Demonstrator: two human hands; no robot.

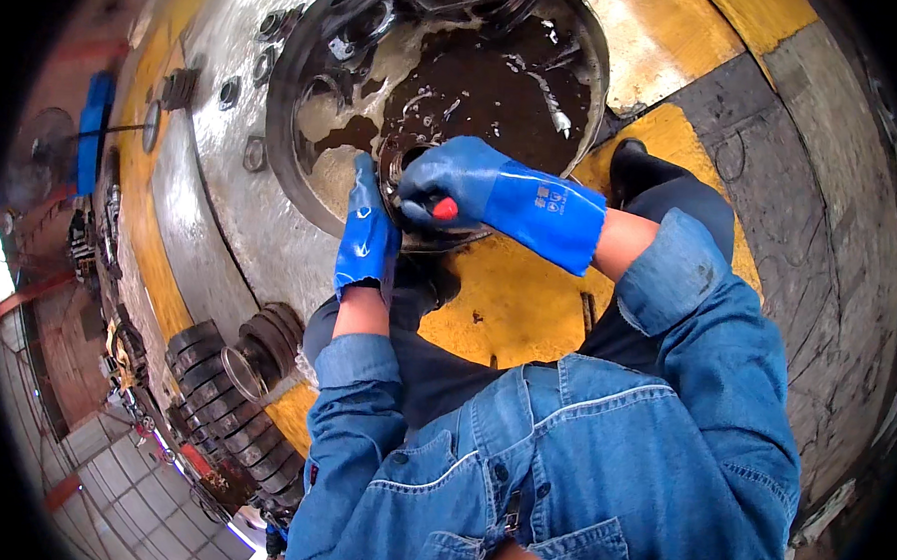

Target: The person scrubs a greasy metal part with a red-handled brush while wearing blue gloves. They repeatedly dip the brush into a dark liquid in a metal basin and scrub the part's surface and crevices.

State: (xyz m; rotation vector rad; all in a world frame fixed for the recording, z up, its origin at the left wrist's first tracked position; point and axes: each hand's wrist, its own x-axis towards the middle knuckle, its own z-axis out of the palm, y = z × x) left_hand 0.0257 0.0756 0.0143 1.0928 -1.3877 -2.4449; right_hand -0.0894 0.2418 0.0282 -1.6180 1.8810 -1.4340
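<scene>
A wide round metal basin [279, 163] holds dark, foamy liquid [487, 87], with dark metal parts [365, 21] piled toward its far side. At the near rim, a dark ring-shaped metal part [398, 150] is tilted between my gloved hands. My left hand [367, 216], in a blue rubber glove, steadies the ring from its left side, fingers pointing up along it. My right hand [455, 180], gloved the same, is closed around a tool whose red handle end [445, 209] pokes out of the fist. The tool's working end is hidden behind the glove and ring.
Several nut-like metal pieces [255, 153] lie on the grey floor left of the basin. Stacked dark ringed parts [228, 411] stand at lower left, near a blue object [95, 129] farther out. My knees flank the yellow floor [512, 318], and a dark shoe [629, 163] sits right of the basin.
</scene>
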